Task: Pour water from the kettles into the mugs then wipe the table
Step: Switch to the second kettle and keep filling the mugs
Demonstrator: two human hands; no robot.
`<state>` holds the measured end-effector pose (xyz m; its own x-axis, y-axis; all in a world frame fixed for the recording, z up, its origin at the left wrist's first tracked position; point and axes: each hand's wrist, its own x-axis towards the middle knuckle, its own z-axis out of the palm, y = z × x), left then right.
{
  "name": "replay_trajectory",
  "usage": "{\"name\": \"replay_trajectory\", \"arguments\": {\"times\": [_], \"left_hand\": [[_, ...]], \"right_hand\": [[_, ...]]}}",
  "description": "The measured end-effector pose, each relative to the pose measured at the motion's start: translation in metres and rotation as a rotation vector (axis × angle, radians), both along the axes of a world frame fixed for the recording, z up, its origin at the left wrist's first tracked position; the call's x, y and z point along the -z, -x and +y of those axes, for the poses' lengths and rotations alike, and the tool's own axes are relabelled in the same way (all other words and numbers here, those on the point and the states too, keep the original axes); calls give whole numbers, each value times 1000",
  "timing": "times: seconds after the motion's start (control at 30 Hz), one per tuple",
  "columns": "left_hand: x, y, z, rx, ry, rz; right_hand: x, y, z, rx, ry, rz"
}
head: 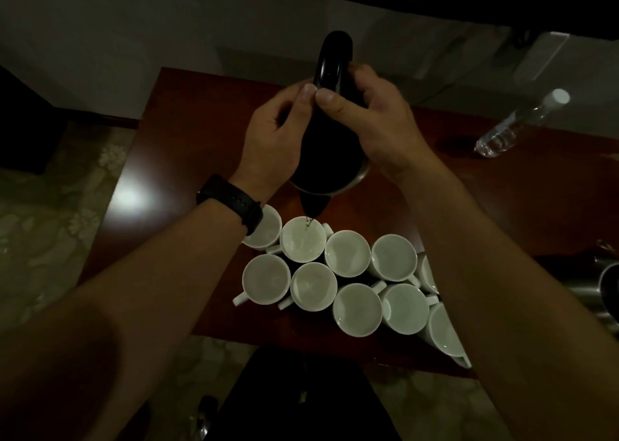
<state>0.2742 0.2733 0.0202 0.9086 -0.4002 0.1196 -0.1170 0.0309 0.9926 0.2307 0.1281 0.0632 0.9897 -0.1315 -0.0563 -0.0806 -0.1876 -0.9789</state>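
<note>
A black kettle (pixel 330 145) is held above the dark red table (pixel 187 145) in the upper middle of the frame, tipped so its spout points down toward the bottom of the frame. The left hand (pixel 271 139) grips the kettle's left side and the right hand (pixel 382 122) grips its right side. The fingers of both curl round the body, and the two thumbs lie side by side, touching, at the base of the handle. A black watch strap (pixel 231 202) sits on the left wrist.

A thin stream of water (pixel 307 222) falls from the spout into a white mug (pixel 301 243) just below it, in the back row of a tight cluster. The other mugs (pixel 356 310) stand upright and packed rim to rim in the lower middle of the frame. They run toward the lower right, where the right forearm covers some of them.

In the upper right a clear plastic bottle (pixel 516 125) with a white cap rests on the table, well apart from the mugs. At the right edge a metal vessel (pixel 606 289) is only partly in frame. Patterned carpet (pixel 50 206) shows at the left
</note>
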Motion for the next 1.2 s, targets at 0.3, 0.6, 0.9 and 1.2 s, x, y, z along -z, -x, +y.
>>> {"name": "replay_trajectory", "arguments": {"times": [0.3, 0.6, 0.9, 1.2], "left_hand": [[1, 1, -2, 4, 13, 15], [4, 2, -4, 6, 18, -3], [1, 2, -2, -10, -2, 4], [-1, 1, -3, -7, -12, -30]], "right_hand": [[-1, 0, -2, -21, 6, -11], [2, 1, -2, -19, 26, -4], [2, 0, -3, -16, 45, -13], [2, 0, -4, -9, 21, 14]]}}
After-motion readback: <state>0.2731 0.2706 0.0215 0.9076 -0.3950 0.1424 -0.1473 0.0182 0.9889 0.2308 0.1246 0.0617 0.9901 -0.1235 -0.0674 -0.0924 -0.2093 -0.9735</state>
